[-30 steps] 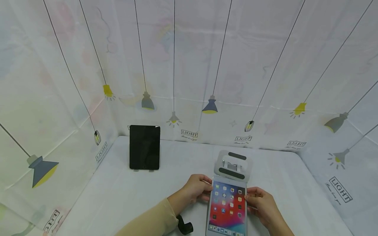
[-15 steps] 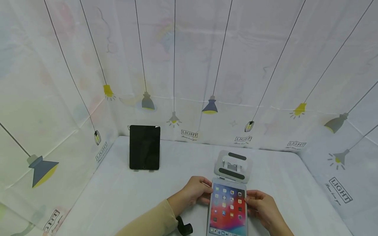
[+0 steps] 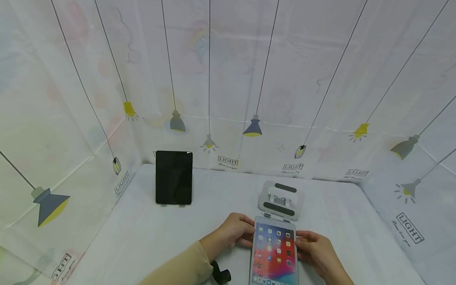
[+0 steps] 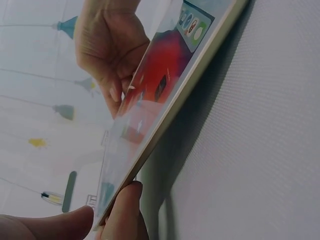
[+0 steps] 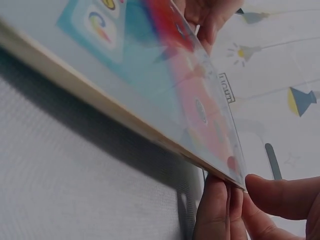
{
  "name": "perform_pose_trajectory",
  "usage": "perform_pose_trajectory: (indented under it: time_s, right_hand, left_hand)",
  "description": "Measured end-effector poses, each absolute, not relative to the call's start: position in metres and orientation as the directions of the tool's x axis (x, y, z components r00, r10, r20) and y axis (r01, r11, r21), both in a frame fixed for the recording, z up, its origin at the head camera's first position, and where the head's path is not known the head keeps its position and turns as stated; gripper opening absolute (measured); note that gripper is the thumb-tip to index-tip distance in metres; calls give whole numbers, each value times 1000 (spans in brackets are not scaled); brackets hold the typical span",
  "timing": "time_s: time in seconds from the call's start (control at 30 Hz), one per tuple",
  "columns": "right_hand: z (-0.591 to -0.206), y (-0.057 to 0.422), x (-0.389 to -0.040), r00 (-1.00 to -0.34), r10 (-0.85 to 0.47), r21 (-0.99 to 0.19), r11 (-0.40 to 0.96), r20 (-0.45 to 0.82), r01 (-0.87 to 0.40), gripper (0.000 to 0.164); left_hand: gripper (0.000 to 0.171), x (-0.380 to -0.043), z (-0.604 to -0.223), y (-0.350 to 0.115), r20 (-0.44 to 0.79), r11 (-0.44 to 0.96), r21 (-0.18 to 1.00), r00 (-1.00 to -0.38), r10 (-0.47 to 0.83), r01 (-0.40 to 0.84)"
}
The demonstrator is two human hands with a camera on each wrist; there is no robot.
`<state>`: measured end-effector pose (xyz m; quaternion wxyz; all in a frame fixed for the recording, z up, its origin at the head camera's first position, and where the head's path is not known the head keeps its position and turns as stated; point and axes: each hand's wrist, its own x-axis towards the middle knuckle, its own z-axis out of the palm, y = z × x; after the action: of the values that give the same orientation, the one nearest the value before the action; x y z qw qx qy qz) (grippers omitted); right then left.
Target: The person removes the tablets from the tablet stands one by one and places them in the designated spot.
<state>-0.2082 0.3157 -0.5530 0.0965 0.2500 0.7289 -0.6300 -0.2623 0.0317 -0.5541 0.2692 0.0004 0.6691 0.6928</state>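
Head view: white tablet, screen lit, is just on the near side of the stand, top end toward it. Left grip holds the tablet's left edge near the top end, right grip holds the right edge opposite; neither has released. Delta over the last second: tablet and both hands have slid slightly toward the person, so more of the stand's hinge strip shows. Stand itself hasn't moved, so this reads as fine positioning of the tablet against it, not a hand-off; my judgement, motion is tiny. Black tablet is upright, well left of the stand, unchanged. Black object is by the left sleeve, near side and left of the stand; can't identify it. Left wrist view: thumb and fingers pinch the tablet's edge close to its stand-side corner; dark shadow under the edge. Whether the lower end touches the table, or anything sits under it, can't tell. Right wrist view: same arrangement mirrored, thumb at the stand-side corner, fingers below the edge. Tablet's weight likely isn't fully handed over while both pinches hold.
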Motion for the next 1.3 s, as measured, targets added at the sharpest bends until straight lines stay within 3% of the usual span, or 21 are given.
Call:
perform_pose_trajectory:
  time_s: [1.3]
  right_hand:
    - [-549,319,-203,-834,200,-835,104,-515,541,52]
  left_hand:
    - [15,-263,-549,22,-409,51,906,-839,358,-420]
